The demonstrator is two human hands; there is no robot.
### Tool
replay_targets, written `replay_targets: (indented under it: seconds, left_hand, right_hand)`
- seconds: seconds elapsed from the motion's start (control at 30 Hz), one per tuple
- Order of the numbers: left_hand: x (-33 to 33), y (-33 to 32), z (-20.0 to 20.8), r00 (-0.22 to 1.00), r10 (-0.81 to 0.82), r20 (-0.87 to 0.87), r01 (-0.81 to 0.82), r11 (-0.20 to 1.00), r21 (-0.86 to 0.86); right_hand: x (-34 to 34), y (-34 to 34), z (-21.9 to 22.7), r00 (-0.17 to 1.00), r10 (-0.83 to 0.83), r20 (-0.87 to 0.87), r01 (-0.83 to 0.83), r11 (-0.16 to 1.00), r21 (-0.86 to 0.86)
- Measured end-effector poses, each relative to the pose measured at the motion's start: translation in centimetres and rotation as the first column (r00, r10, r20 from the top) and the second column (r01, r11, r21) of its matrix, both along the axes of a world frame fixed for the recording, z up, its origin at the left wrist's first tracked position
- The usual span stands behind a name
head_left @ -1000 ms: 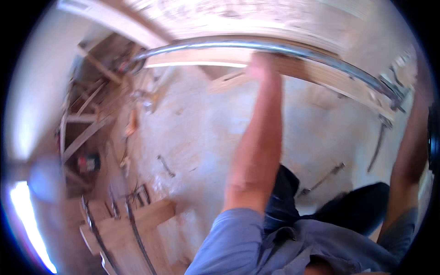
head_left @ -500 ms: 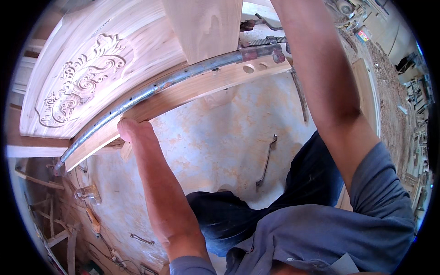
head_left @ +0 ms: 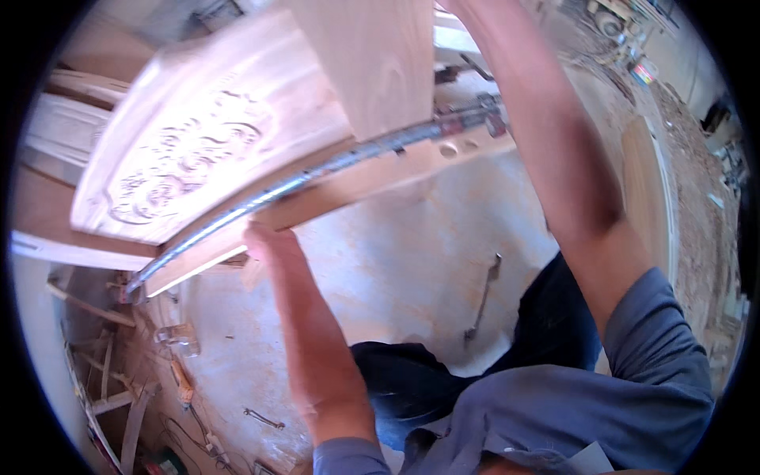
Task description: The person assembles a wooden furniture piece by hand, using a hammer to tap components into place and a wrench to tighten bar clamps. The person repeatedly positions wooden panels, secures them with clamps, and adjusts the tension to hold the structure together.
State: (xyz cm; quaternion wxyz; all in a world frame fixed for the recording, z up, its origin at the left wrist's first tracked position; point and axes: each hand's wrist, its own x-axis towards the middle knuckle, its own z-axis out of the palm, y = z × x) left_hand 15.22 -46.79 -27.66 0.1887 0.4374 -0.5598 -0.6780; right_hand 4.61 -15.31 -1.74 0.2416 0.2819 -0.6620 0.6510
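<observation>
My left hand (head_left: 267,240) is closed on the near edge of a pale wooden rail (head_left: 380,180), its fingertips hidden by the wood. Along that rail runs a long metal bar clamp (head_left: 273,192) with a screw end (head_left: 473,111) at the right. Beyond the clamp lies a wooden panel (head_left: 297,63) with a carved scroll relief (head_left: 186,162), crossed at its right by a broad plain board (head_left: 372,63). My right forearm (head_left: 546,119) reaches up past the screw end to the top edge, and the hand itself is out of the picture.
A wrench (head_left: 483,299) lies on the pale work surface (head_left: 396,261) in front of me, a smaller wrench (head_left: 264,419) at lower left. An orange-handled tool (head_left: 182,384) and cables lie at the left, near wood scraps (head_left: 107,364). Sawdust (head_left: 689,198) covers the ground at right.
The whole view has shifted, so the panel, clamp and wrenches appear farther right and lower. My left hand stays on the rail. Blur has increased over the carving and rail.
</observation>
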Motion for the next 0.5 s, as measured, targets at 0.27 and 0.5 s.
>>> replay_targets:
  seconds: [0.27, 0.5]
  left_hand:
    - [6.4, -9.3, -5.1, 0.942, 0.243, -0.233, -0.226, 0.969, 0.098]
    - [20.7, -12.5, -16.4, 0.782, 0.438, 0.444, -0.315, 0.892, -0.325]
  right_hand:
    - [-0.6, -1.4, 0.7, 0.994, 0.056, -0.097, -0.062, 0.997, -0.056]
    - [-1.0, -0.8, -0.4, 0.997, 0.069, 0.026, -0.064, 0.984, -0.164]
